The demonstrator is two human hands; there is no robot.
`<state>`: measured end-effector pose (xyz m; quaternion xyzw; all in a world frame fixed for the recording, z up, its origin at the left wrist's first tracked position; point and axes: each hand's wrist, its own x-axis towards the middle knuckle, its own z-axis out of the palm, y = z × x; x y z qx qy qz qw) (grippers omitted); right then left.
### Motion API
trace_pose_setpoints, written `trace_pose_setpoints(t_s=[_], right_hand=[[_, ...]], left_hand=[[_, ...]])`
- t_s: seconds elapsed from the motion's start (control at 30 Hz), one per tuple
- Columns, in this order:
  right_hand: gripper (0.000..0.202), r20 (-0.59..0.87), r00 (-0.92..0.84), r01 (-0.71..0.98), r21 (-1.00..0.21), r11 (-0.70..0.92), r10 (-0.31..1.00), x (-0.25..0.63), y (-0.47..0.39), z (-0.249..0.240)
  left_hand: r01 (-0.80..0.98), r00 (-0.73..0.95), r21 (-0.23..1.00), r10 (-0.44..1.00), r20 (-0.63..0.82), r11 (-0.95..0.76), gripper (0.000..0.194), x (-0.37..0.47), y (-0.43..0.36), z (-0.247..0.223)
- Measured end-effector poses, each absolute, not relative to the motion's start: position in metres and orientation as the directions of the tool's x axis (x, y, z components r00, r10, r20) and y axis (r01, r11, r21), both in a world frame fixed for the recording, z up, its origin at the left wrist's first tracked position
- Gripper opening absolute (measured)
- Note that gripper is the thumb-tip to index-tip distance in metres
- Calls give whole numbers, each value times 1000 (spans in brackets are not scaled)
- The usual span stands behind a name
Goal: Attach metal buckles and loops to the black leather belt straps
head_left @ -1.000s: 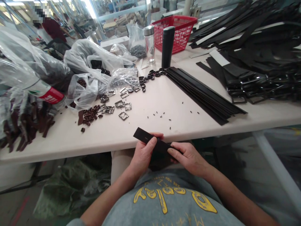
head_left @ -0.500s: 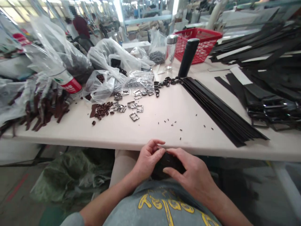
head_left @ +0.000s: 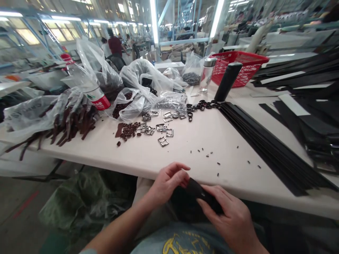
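Observation:
My right hand (head_left: 229, 211) grips a black belt strap (head_left: 197, 188) at the table's front edge, thumb on one side and fingers on the other. A small shiny spot shows on the strap near the right thumb. At the strap's other end my left hand (head_left: 171, 181) is closed, its curled fingers and thumb holding that end; the fingertips are partly hidden. Several tiny dark metal pieces (head_left: 218, 163) lie scattered on the table just beyond the hands. Metal buckles (head_left: 163, 141) sit farther off, beside a heap of small brown loops (head_left: 129, 130).
A stack of black straps (head_left: 254, 148) lies at the right, with more straps and buckles beyond. Black loops (head_left: 202, 105), a dark flask (head_left: 228, 82), a glass bottle (head_left: 207, 75) and a red basket (head_left: 241, 67) stand behind. Plastic bags (head_left: 148, 77) and brown straps (head_left: 76, 121) fill the left.
The view has tilted up and turned left, so the table things appear farther right and lower. My hands have moved slightly apart, showing more of the strap between them.

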<state>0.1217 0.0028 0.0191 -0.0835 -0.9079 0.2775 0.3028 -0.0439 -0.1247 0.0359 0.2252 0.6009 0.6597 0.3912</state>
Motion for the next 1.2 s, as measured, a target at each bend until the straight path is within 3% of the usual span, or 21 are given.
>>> trace_pose_setpoints(t_s=[0.1, 0.2, 0.3, 0.4, 0.53, 0.8, 1.03, 1.2], right_hand=[[16, 500, -800, -6, -560, 829, 332, 125, 6, 18], [16, 508, -798, -12, -552, 834, 325, 128, 5, 15], [16, 518, -794, -8, -532, 847, 318, 128, 2, 13], [18, 526, -790, -7, -522, 853, 316, 128, 0, 13], [19, 529, -779, 13, -522, 853, 336, 130, 2, 10], [19, 514, -774, 51, -532, 845, 370, 137, 5, 3], [19, 505, -753, 91, -555, 827, 422, 138, 10, 2], [19, 474, -758, 105, -589, 801, 448, 141, 10, 0]], left_hand=[[241, -748, 967, 649, 136, 76, 15, -96, -124, 44], [629, -693, 721, 630, 352, 290, 3, -147, -117, 50], [801, -584, 324, 773, 246, 502, 10, -178, -105, 53], [837, -544, 136, 835, 88, 531, 12, -190, -93, 57], [864, -500, 77, 865, 29, 497, 10, -191, -85, 63], [879, -471, -40, 878, 82, 475, 22, -193, -86, 63], [912, -409, 3, 906, 108, 411, 21, -203, -87, 65], [914, -404, 104, 907, 123, 393, 14, -208, -89, 68]])
